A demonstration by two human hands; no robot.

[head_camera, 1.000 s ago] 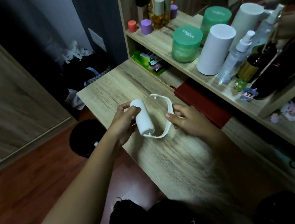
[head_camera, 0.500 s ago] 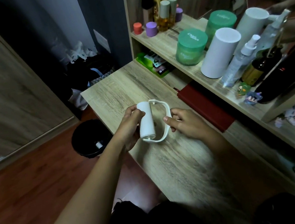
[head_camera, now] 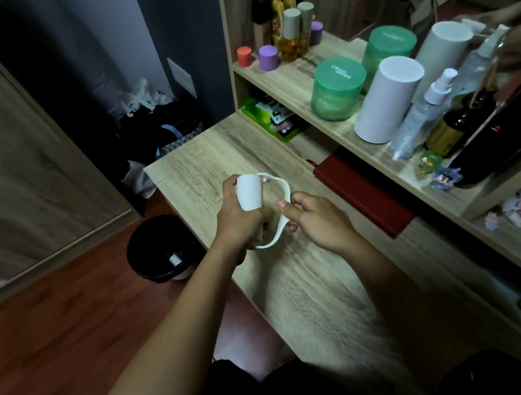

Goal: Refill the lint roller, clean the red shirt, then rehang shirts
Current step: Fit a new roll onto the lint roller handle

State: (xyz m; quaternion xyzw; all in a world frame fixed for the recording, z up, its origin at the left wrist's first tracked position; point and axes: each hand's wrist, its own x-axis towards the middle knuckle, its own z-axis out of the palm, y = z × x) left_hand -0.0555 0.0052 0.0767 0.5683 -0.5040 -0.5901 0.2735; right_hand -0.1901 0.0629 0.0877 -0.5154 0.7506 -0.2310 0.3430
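A white lint roll [head_camera: 249,192] stands between the two ends of the white roller frame [head_camera: 279,184], held above the wooden table [head_camera: 304,294]. My left hand [head_camera: 239,222] wraps around the lower part of the roll. The curved side of the frame sits pinched between the thumb and fingers of my right hand [head_camera: 317,218]. The frame's upper end meets the top of the roll; its lower end curls under my left hand. No shirt is in view.
A black bin [head_camera: 158,248] with a small white core inside stands on the floor left of the table. A dark red flat case [head_camera: 361,195] lies under the shelf. The shelf [head_camera: 286,77] carries green jars, white cylinders, spray and dark bottles. A wardrobe door fills the left.
The frame's free upper end has swung in and closed onto the top of the roll. My left hand slid lower on the roll, and both hands stayed together over the table.
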